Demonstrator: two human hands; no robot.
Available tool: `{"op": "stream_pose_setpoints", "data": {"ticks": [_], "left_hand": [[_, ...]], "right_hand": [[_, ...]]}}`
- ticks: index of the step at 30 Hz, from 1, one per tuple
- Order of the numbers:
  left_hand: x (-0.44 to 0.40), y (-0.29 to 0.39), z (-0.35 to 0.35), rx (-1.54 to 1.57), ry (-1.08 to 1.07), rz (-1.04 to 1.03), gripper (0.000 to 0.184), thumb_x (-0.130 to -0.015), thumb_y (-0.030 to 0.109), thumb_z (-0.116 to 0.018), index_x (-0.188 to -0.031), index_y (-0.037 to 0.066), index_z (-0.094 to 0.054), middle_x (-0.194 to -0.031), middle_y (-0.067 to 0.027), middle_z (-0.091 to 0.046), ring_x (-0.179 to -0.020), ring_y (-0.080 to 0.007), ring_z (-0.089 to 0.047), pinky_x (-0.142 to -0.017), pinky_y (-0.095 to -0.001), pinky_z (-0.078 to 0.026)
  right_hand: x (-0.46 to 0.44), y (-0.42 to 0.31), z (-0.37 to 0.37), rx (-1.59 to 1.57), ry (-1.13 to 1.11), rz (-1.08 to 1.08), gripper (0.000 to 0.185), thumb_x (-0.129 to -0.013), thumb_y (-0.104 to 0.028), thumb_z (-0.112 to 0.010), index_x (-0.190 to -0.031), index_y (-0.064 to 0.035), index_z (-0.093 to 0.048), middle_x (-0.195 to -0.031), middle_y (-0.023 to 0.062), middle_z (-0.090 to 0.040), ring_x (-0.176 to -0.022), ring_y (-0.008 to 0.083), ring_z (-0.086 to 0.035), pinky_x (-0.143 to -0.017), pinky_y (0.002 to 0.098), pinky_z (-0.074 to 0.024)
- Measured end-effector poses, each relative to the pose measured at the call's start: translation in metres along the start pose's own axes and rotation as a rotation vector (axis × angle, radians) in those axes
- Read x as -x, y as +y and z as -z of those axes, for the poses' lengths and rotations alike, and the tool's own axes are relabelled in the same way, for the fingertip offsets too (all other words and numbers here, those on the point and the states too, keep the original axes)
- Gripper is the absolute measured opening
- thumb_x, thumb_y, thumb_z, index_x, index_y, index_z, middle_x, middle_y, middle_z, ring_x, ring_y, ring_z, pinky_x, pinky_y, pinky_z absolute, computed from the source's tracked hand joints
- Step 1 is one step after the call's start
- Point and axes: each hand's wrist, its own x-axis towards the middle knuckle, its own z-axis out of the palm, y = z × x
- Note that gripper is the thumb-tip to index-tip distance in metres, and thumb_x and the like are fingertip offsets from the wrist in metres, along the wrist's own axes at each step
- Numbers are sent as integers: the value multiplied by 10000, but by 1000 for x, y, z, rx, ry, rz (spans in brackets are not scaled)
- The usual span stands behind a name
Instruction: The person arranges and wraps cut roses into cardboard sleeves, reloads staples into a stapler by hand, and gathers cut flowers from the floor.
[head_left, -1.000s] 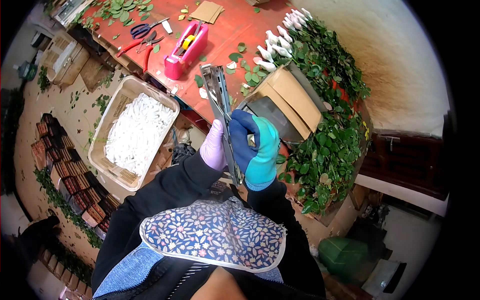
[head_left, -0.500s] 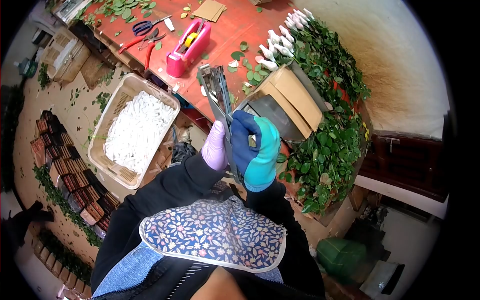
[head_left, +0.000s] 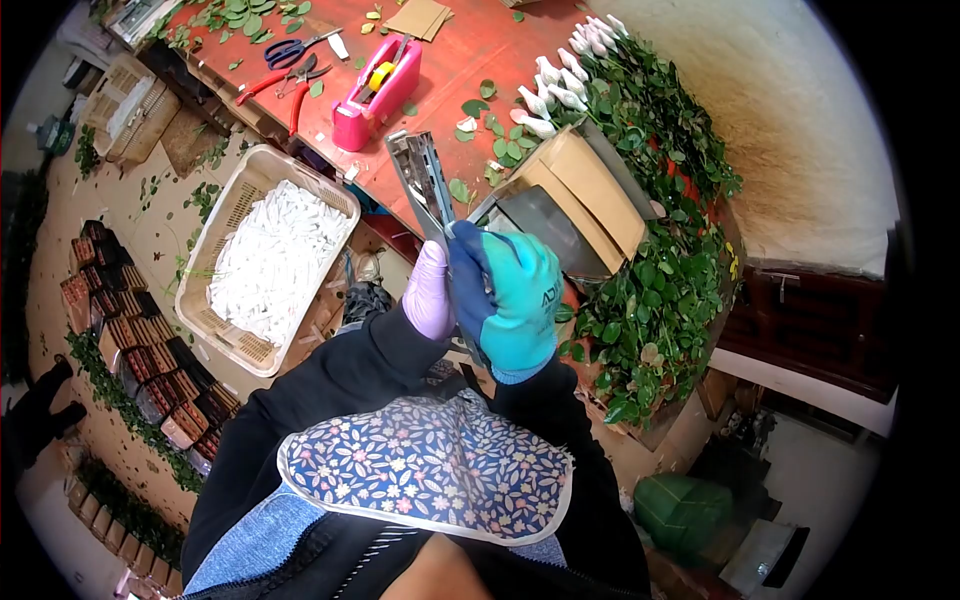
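A grey metal stapler (head_left: 420, 180) stands nearly upright in front of my chest, its top end over the edge of the red table. My left hand (head_left: 428, 295), in a lavender glove, grips its lower part; the thumb shows and the other fingers are hidden. Wrapped round the stapler from the right is my right hand (head_left: 515, 295), in a teal and dark blue work glove with its back turned up. The two hands are close together, and they cover the stapler's lower half.
On the red table (head_left: 440, 80) are a pink tape dispenser (head_left: 375, 95), red pruning shears (head_left: 295, 85), scissors (head_left: 290, 50) and loose leaves. Brown cardboard sheets (head_left: 585, 200) and leafy stems with white-wrapped heads (head_left: 565, 90) are at right. A beige basket (head_left: 190, 290) of white pieces stands left.
My right hand has rolled over, so the back of its glove now shows. The stapler's top has tipped slightly left, showing more of its inner metal. A dark shape at the far left has shifted.
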Motion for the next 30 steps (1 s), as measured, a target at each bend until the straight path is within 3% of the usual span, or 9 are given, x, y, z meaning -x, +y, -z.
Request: {"op": "stream_pose_setpoints", "data": {"ticks": [10, 13, 15, 16, 19, 25, 27, 28, 30], "left_hand": [[5, -7, 1, 198, 87, 91, 572, -1013, 555, -340, -1315, 88, -470, -1248, -92, -568, -1134, -225, -571, -1016, -402, -443], [1, -5, 9, 609, 1, 274, 526, -1022, 531, -349, -1268, 87, -488, -1199, -85, -584, -1091, -219, -581, -988, -399, -462], [-9, 8, 2, 506, 270, 349, 497, -1017, 551, -341, -1066, 87, -513, -887, -84, -542, -763, -186, -527, -688, -345, -457], [-10, 13, -3, 497, 319, 337, 477, -1020, 544, -336, -940, 93, -470, -799, -63, -462, -677, -183, -440, -632, -343, -419], [-6, 4, 19, 521, 381, 315, 487, -1017, 546, -339, -928, 82, -453, -792, -56, -456, -681, -177, -437, -637, -326, -412], [8, -2, 49, 584, 439, 396, 515, -962, 600, -440, -938, 86, -454, -784, -37, -442, -661, -161, -433, -608, -301, -415], [9, 0, 60, 476, 467, 376, 525, -945, 619, -464, -911, 95, -461, -761, -25, -441, -644, -153, -433, -590, -291, -411], [11, 1, 64, 484, 462, 382, 525, -945, 619, -464, -911, 95, -461, -761, -25, -441, -644, -153, -433, -590, -291, -411], [15, 4, 72, 414, 499, 376, 538, -927, 639, -485, -905, 102, -468, -738, -31, -458, -626, -159, -441, -576, -303, -409]], "right_hand": [[-7, 15, 3, -176, -264, -91, 283, -838, -248, -694, -1057, -70, -677, -806, 116, -591, -724, 308, -585, -622, 413, -445], [-8, 9, 7, -206, -337, -166, 310, -833, -103, -689, -1131, -23, -659, -805, 78, -606, -624, 194, -568, -552, 312, -438], [-2, 6, 5, -498, -183, -607, 357, -870, -81, -652, -1221, -28, -610, -884, 51, -593, -684, 128, -540, -583, 260, -429], [4, 8, 4, -533, -117, -731, 363, -882, -76, -651, -1239, -30, -600, -937, 53, -596, -753, 125, -551, -635, 263, -448], [26, 29, 7, -588, -92, -853, 359, -922, -95, -639, -1270, -28, -582, -1035, 53, -606, -885, 108, -573, -743, 261, -485], [76, 81, 6, -252, -211, -777, 251, -907, -118, -659, -1135, -13, -660, -929, 85, -665, -806, 160, -617, -751, 286, -502], [108, 117, -7, -9, -170, -456, 236, -890, -117, -671, -1102, -12, -666, -936, 122, -677, -821, 244, -644, -756, 324, -515], [109, 118, -14, 99, -162, -423, 217, -868, -112, -660, -1061, -18, -688, -920, 170, -693, -793, 293, -676, -734, 364, -530], [108, 132, -30, 153, -267, -330, 236, -855, -133, -657, -1072, -42, -681, -948, 154, -691, -840, 335, -659, -770, 400, -523]]}}
